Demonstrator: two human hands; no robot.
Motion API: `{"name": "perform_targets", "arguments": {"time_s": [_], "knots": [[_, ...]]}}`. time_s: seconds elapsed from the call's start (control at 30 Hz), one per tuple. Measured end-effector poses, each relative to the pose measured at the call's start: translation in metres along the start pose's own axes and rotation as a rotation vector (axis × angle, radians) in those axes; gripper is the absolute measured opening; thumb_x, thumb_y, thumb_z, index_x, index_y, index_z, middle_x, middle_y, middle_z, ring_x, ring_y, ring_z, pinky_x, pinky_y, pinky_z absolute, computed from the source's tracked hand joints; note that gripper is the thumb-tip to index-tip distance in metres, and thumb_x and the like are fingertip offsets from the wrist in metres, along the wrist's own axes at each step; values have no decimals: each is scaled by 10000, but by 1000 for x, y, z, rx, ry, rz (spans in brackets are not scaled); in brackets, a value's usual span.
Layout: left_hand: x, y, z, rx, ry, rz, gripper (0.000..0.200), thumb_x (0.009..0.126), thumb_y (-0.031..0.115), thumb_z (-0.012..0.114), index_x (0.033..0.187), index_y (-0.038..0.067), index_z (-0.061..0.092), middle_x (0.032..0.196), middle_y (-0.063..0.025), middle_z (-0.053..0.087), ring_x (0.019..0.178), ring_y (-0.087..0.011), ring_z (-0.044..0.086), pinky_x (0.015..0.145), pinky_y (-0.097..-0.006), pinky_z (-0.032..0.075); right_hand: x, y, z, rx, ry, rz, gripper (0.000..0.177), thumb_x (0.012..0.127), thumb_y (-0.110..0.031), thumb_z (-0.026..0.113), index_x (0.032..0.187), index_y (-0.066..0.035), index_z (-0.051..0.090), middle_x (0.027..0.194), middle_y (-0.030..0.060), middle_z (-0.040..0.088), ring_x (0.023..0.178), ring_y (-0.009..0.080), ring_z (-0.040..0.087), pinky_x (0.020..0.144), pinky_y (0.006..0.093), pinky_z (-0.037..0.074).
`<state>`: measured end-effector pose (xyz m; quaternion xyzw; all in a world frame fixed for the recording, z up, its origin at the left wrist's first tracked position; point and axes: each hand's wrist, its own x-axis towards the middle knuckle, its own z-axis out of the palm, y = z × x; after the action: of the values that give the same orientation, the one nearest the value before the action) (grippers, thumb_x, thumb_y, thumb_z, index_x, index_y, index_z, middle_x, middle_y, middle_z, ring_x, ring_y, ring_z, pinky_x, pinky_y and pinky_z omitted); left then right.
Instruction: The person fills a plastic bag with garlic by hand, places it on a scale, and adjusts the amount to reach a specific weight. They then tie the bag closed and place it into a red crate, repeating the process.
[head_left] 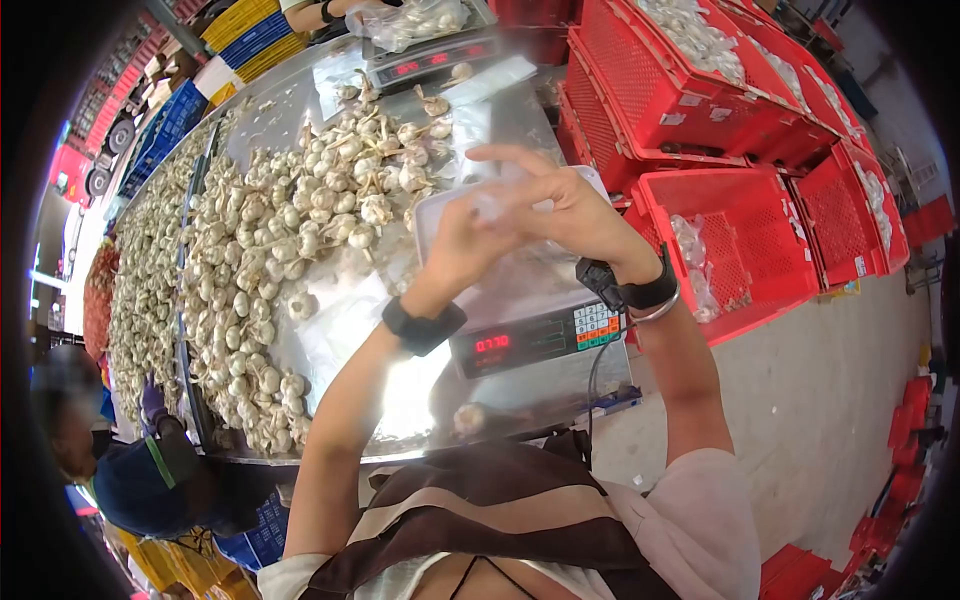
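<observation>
Both my hands meet above a weighing scale, with motion blur where they overlap. My left hand is bent inward on the left, and its smeared fingers do not show whether they hold anything. From the right comes my right hand, its index finger stretched out to the left and a gap between its fingers. A faint translucent patch shows between the hands; I cannot make out what it is. Beneath them lies the pale scale tray, largely covered. The scale's display glows red and seems to read 0.770.
Many garlic bulbs are heaped on the metal table to the left. One loose garlic bulb lies near the front edge. Red crates stand at right, some with bagged garlic. Another scale is across the table; a co-worker is lower left.
</observation>
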<state>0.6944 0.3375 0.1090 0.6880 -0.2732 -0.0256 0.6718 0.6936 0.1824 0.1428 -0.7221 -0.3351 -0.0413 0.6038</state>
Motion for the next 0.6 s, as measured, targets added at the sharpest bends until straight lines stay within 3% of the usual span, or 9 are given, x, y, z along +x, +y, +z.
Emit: {"name": "perform_targets", "arguments": {"time_s": [0.07,0.13,0.17,0.23,0.27,0.4,0.47,0.57,0.6], "knots": [[2,1,-2,-36,-26,-135,128,757,86,650,825,-3,590,804,-26,585,742,-94,564,629,-213,462,-1,2,-4,-119,-2,-22,146,806,-112,574,906,-32,645,962,75,603,925,138,528,850,297,382],[1,0,-6,-73,-54,-272,129,740,72,672,814,1,593,791,-15,573,730,-98,549,649,-235,459,-10,15,-24,-245,28,343,183,767,-45,603,945,-15,632,869,46,609,804,119,563,737,255,453],[0,-1,-9,-56,-19,-259,113,730,48,666,805,0,597,799,-22,573,720,-103,550,651,-235,455,-15,16,-23,-245,27,342,183,767,-45,603,945,-15,632,869,46,609,804,119,563,737,255,453],[-2,-3,-12,-42,24,-253,99,721,25,659,796,-2,601,806,-30,573,710,-108,551,652,-236,452,-29,16,-14,380,52,534,220,735,28,598,952,3,621,794,11,594,723,101,564,629,230,473],[-1,-5,-14,120,9,-106,101,708,15,655,796,9,606,824,-39,571,722,-125,555,658,-242,450,-33,25,-7,383,48,538,220,735,28,598,952,3,621,794,11,594,723,101,564,629,230,473],[-2,8,-13,494,-111,332,134,681,-1,649,802,49,624,878,-59,563,771,-171,557,688,-261,443,-33,46,17,3,102,442,213,744,-26,555,946,19,603,757,67,608,673,90,550,591,260,446],[-5,12,-15,463,-96,303,141,672,-23,652,785,57,628,867,-52,560,791,-179,548,711,-280,438,-27,46,19,-680,214,300,206,742,-51,563,931,18,605,758,63,607,680,83,544,574,268,436],[-11,-6,-30,548,81,161,85,693,36,671,757,41,614,817,-60,547,781,-186,539,712,-288,429,-18,37,20,9,187,412,150,734,-86,585,848,8,610,680,110,589,602,150,553,540,314,415],[-13,-13,-34,551,86,157,85,693,36,671,757,41,614,817,-60,547,781,-186,539,712,-288,429,-18,40,21,13,180,412,150,734,-86,585,848,8,610,680,110,589,602,150,553,540,314,415]]}}
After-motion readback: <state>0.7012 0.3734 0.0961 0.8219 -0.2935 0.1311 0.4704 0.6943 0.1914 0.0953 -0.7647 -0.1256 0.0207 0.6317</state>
